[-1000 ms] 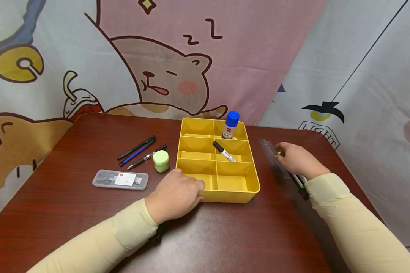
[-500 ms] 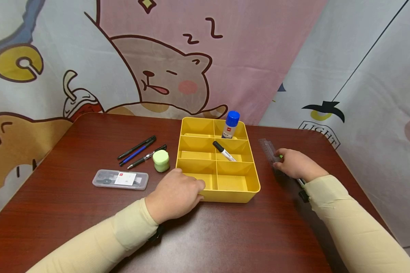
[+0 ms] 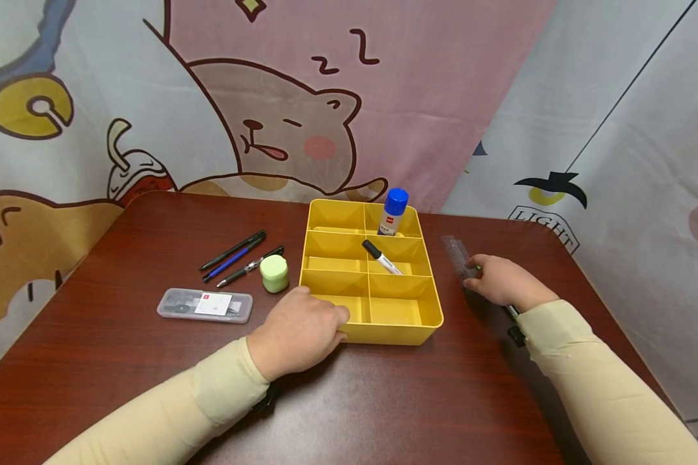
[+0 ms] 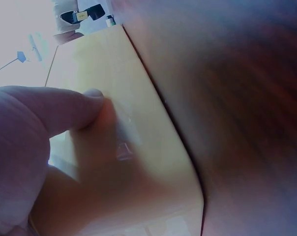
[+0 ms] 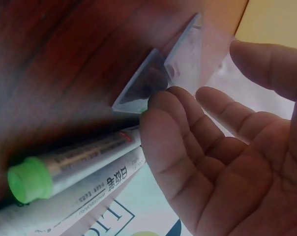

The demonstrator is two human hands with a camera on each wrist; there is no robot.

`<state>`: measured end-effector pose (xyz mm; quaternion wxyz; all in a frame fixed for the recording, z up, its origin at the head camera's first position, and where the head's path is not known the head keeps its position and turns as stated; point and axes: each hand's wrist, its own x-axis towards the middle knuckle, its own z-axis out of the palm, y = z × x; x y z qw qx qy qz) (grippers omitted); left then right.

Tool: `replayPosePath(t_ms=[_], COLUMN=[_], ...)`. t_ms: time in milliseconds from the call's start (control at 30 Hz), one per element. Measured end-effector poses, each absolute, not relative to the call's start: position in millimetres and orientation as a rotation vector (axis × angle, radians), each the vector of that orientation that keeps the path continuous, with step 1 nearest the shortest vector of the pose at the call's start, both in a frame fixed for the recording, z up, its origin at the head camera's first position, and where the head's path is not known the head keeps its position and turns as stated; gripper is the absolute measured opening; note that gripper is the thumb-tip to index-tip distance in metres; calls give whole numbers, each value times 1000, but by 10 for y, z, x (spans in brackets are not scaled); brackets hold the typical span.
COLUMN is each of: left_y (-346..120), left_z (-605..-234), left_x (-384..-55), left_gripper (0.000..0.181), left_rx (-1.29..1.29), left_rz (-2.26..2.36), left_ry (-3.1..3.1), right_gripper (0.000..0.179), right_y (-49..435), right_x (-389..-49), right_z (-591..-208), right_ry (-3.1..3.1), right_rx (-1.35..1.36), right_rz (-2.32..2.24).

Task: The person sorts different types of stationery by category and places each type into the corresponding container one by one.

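Note:
My left hand (image 3: 299, 332) grips the front left wall of a yellow six-compartment organizer tray (image 3: 392, 334). In the left wrist view its thumb (image 4: 70, 109) presses the wall's outer face. My right hand (image 3: 508, 282) is low over the table, right of the tray, beside clear plastic rulers (image 3: 455, 253). In the right wrist view its fingers (image 5: 163, 142) bend loosely at a green-ended marker (image 5: 84, 160), with the thumb apart and nothing pinched. Next to that marker lies a white whiteboard marker (image 5: 97, 194). The hand hides most of both markers in the head view.
In the tray stand a blue-capped glue stick (image 3: 392, 213) and a black-capped marker (image 3: 382, 258). To its left are several pens (image 3: 232, 255), a light green jar-shaped thing (image 3: 274, 274) and a clear compass case (image 3: 205, 305). A printed curtain (image 3: 442, 97) hangs behind the table.
My right hand has shifted slightly, down and to the left near the rulers, and its position now hides more of the markers. My left hand and the tray have stayed put.

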<state>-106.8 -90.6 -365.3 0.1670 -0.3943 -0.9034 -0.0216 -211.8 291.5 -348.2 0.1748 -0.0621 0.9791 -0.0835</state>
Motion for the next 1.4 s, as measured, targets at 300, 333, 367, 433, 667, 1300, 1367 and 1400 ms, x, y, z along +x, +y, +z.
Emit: replayPosePath(t_ms=[300,333,367,433,667,1300,1367,1400], left_y=[-906,-906,-906,-904,-910,-908,-909,-910], left_z=[-3656,-3657,-3657,-3658,-3662,-3656,-3657,-3656], left_x=[-1075,-1076,-1076,-1079,-1083,-1078,-1080,-1081], left_gripper=[31,31,31,31,30,31,31,31], left_rx=[-1119,-1120,-1120,-1121,-1122,-1124,-1124,-1124], left_rz=[-79,-80,-80,-82,-74,-66,-66,-66], left_ry=[-2579,-2579,-2580,-2581,-2576,-2570,-2565,-2563], right_gripper=[58,58,58,57,55,24,21,20], right_y=[2903,2904,2905,2908,2914,2934,2939,2942], right_x=[-2101,-2100,-2100,-2102,-2107,-2101,-2098,-2096], right_z=[-3474,-3478,-3483,-3493,-3518,-3551,-3553,-3552], right_ry=[2742,2741,2742,2741,2739,2753,2752,2751], right_rx=[-155,-158,-163,-168,-170,-170,-178,-185], right_rz=[-225,-224,-223,-221,-223,-214,-208,-208])
